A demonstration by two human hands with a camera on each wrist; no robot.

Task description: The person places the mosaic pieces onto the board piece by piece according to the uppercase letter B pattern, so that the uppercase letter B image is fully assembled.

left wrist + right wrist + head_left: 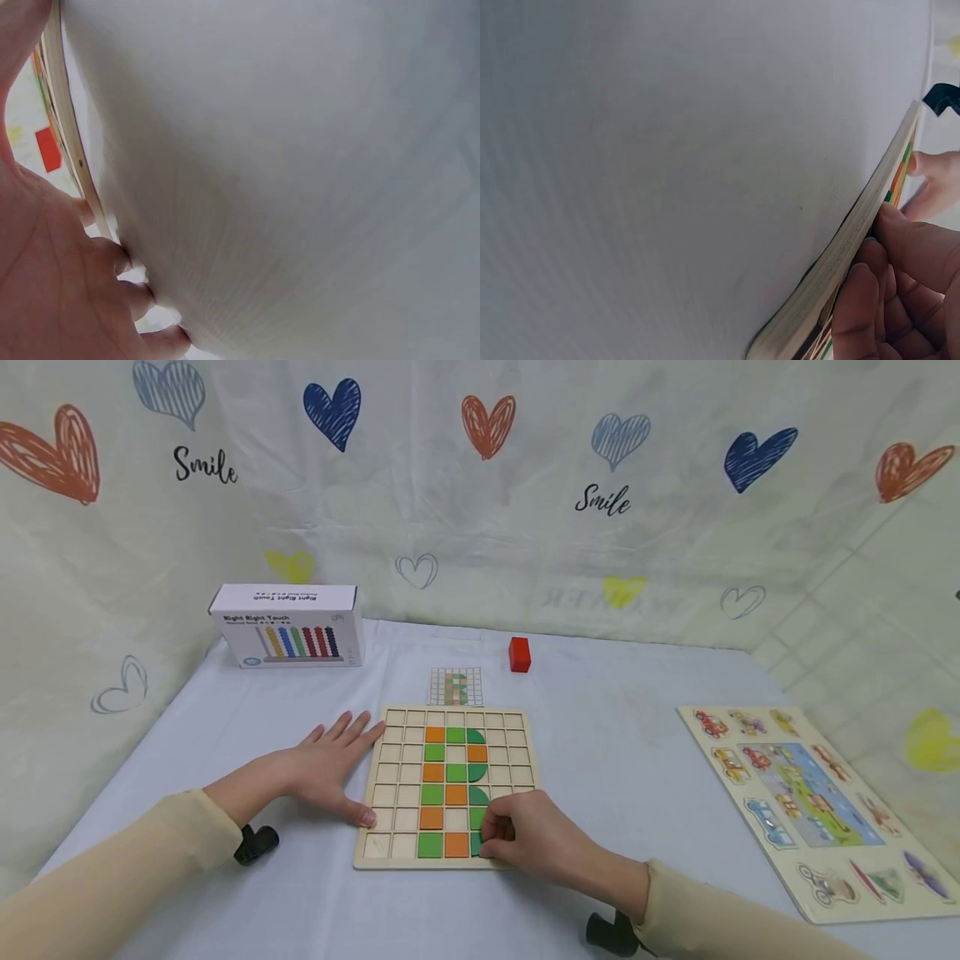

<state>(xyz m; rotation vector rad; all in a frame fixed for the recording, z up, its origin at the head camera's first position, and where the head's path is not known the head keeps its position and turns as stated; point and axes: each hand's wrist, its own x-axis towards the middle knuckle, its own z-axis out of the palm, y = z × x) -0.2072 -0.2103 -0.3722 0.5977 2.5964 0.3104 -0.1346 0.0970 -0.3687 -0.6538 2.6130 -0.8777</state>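
A wooden grid board (392,865) lies on the table, partly filled with orange square tiles (457,845), green square tiles (430,845) and dark green rounded tiles (477,773). My left hand (324,772) rests flat with spread fingers at the board's left edge, its thumb on the frame. In the left wrist view, the fingertips (133,300) lie along the cloth beside the board's side. My right hand (536,835), fingers curled, pinches a dark green tile (476,844) at the front row, partly hidden by thumb and index finger. Just beyond the board lies a small pattern card (456,687).
A red block (520,655) stands behind the board, right of the card. At the back left is a white box (288,628) with a coloured-peg picture. A wooden picture puzzle (806,860) lies at the right. White cloth (607,718) covers the table.
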